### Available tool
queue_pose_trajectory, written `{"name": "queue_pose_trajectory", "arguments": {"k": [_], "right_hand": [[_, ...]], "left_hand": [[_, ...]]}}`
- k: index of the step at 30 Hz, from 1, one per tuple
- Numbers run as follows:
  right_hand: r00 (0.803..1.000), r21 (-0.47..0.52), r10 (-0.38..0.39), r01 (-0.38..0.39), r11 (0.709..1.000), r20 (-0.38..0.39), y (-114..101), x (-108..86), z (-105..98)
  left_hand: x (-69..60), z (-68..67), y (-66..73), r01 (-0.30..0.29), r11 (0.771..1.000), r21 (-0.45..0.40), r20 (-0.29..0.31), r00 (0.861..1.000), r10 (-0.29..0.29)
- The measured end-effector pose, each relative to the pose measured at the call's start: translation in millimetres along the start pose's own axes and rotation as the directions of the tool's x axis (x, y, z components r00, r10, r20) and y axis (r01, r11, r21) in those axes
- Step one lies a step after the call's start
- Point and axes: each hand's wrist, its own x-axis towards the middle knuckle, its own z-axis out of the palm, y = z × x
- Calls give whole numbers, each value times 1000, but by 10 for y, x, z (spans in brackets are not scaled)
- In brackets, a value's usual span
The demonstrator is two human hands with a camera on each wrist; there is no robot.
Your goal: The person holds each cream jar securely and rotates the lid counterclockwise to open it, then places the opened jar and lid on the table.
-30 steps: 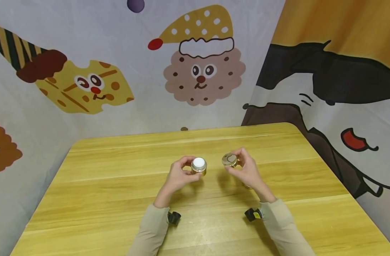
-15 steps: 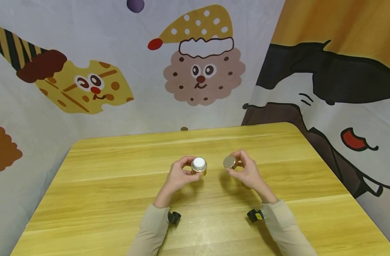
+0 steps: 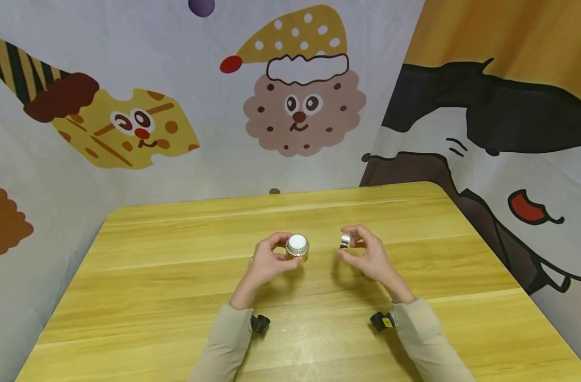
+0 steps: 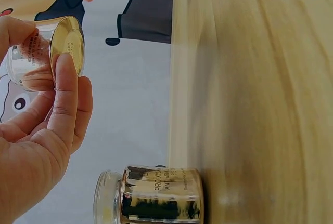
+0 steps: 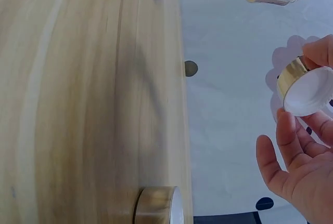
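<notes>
My left hand grips a shiny gold cosmetic jar raised above the table, its white round top facing up. From the left wrist view, fingertips lie against the jar's gold base. Off to the right, my right hand pinches a gold jar lid by its rim, tipped on edge. The lid's white hollow inside shows in the right wrist view. Jar and lid are apart. A second gold jar, printed with dark lettering, stands on the table beside my left hand, nearly hidden from the head view.
Another gold lid with a white edge lies on the wooden table by my right wrist. Black wrist cameras sit at both cuffs. A cartoon-printed cloth hangs behind the table.
The lid in my right hand has turned from showing its flat gold top to standing on edge. My left hand and its jar have hardly moved.
</notes>
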Motion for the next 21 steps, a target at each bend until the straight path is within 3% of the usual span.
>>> {"name": "queue_pose_trajectory", "arguments": {"k": [14, 21], "right_hand": [[1000, -65, 29, -29, 997, -7, -50, -1, -15], [1000, -73, 0, -1, 997, -10, 256, -36, 36]], "left_hand": [[-1, 4, 4, 0, 1000, 8, 5, 1000, 0], [-2, 4, 16, 13, 1000, 4, -6, 1000, -13]]}}
